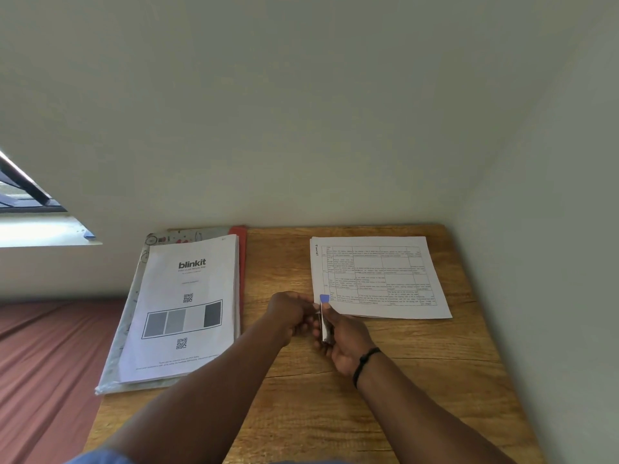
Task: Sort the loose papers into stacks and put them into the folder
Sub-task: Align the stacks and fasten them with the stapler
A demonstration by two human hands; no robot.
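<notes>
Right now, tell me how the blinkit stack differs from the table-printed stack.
The blinkit stack lies on the folder, portrait; the table-printed stack lies on the bare wooden table, landscape. The blinkit stack shows a logo, QR codes and grey blocks; the other shows gridded text. Both are white paper, lying flat.

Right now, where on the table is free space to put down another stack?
Bare wood lies at the table's near edge, below the table-printed sheets and right of the blinkit stack. The middle is crowded by both hands.

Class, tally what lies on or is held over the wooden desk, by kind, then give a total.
Paper stacks: 2, the blinkit stack and the table stack
Folders: 1, the folder under the blinkit stack
Sticky tab strips: 1, the strip held in both hands
Total: 4
</notes>
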